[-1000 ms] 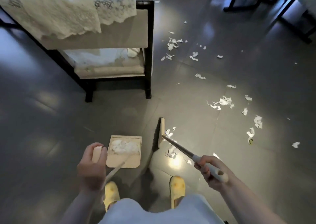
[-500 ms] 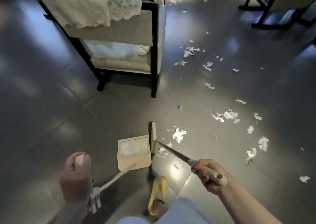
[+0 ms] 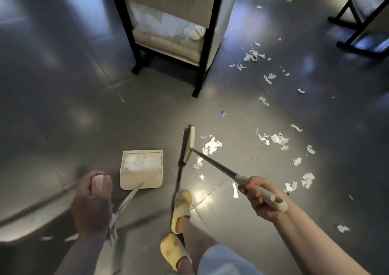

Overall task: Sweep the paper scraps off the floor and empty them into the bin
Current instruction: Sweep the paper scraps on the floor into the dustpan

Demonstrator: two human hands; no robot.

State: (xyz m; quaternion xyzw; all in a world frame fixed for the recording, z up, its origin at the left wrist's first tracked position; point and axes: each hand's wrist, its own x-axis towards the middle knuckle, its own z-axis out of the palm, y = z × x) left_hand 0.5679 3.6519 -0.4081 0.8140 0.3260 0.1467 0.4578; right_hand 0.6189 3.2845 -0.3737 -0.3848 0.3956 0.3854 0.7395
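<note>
My left hand (image 3: pixel 92 201) grips the top of a long-handled beige dustpan (image 3: pixel 141 182) that sits low over the grey floor with a heap of white paper in it. My right hand (image 3: pixel 255 194) grips the pale handle of a broom (image 3: pixel 188 146), whose head stands edge-on just right of the dustpan. White paper scraps (image 3: pixel 211 146) lie right beside the broom head, and several more scraps are strewn across the floor to the right and toward the back. No bin is in view.
A black-framed chair (image 3: pixel 202 49) with pale cushions and cloth stands straight ahead. Another dark-framed chair (image 3: pixel 357 22) is at the far right. My feet in yellow slippers (image 3: pixel 182 207) are below the broom. A small blue scrap (image 3: pixel 222 112) lies on the tiles.
I have stepped forward and the view has swung left, so the chair is closer. The broom head has drawn a little away from the dustpan. Both hands keep their grips.
</note>
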